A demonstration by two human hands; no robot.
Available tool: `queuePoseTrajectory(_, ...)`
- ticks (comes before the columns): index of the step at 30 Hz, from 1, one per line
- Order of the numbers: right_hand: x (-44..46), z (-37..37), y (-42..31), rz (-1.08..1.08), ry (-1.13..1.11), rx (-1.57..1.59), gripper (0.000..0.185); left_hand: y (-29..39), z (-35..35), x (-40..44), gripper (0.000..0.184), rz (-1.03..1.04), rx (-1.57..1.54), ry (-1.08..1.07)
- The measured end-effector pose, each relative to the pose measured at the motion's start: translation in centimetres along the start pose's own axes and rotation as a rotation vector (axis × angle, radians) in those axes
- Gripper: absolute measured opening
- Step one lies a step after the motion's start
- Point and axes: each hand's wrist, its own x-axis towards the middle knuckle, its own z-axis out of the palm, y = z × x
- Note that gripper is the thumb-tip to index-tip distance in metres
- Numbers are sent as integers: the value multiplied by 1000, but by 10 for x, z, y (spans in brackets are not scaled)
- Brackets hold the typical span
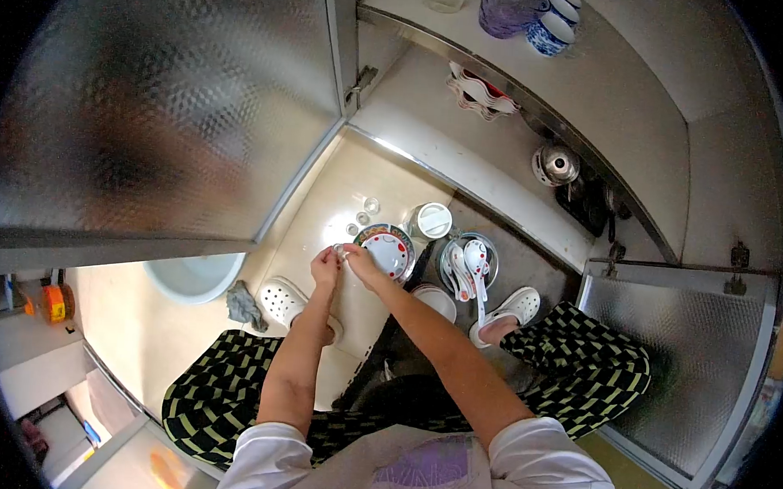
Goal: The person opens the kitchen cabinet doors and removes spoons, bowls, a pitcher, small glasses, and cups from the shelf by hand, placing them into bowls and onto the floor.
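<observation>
Both my left hand [325,268] and my right hand [360,266] are closed at the fingertips around a small clear glass [339,251], partly covered by the fingers. Just beyond them on the floor stand several more small glasses [371,205]. Beside my right hand is a stack of plates, the top plate [386,255] white with red dots. A clear jar with a white lid [433,220] stands behind it. To the right, a metal bowl [494,266] holds white spoons [475,256] with red patterns.
An open cabinet ahead has a shelf [594,87] with blue-and-white cups [550,33] and a metal kettle-like pot [557,165] below. Textured glass doors [169,100] stand open on both sides. A pale basin [193,278] and a grey cloth [245,306] lie left.
</observation>
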Motion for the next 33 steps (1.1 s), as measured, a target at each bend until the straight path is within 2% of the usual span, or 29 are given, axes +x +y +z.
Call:
queuePoseTrajectory(11, 14, 2, 14, 38, 5, 32, 37, 7, 9, -3, 23, -30, 36, -12)
queuePoseTrajectory(13, 21, 3, 24, -1, 49, -48, 37, 8, 10, -3, 24, -11, 48, -15)
queuePoseTrajectory(16, 16, 2, 23, -15, 64, -8, 38, 6, 11, 0, 25, -24, 67, -12)
queuePoseTrajectory(20, 18, -1, 22, 19, 8, 24, 39, -6, 9, 6, 29, -63, -11, -49)
queuePoseTrajectory(22, 13, -3, 18, -104, 150, -133, 36, -9, 6, 7, 30, -64, -28, -33)
queuePoseTrajectory(24, 4, -11, 10, -46, 120, -114, 33, -3, 1, 4, 38, -92, -101, -29)
queuePoseTrajectory(25, 0, -14, 4, -21, 107, -104, 32, 3, 2, -2, 31, -55, -75, 51)
queuePoseTrajectory(28, -9, -21, 0, -3, 67, -50, 27, 34, -1, -16, 24, -53, -108, 109)
queuePoseTrajectory(30, -14, -25, 1, -32, 108, -58, 22, 57, 1, -31, 22, -1, -67, 121)
queuePoseTrajectory(32, -11, -31, 10, -336, 286, -237, 27, 72, 8, -40, 23, 120, 56, 158)
queuePoseTrajectory(33, -12, -40, 5, -348, 255, -338, 31, 85, 12, -48, 23, 162, 67, 125)
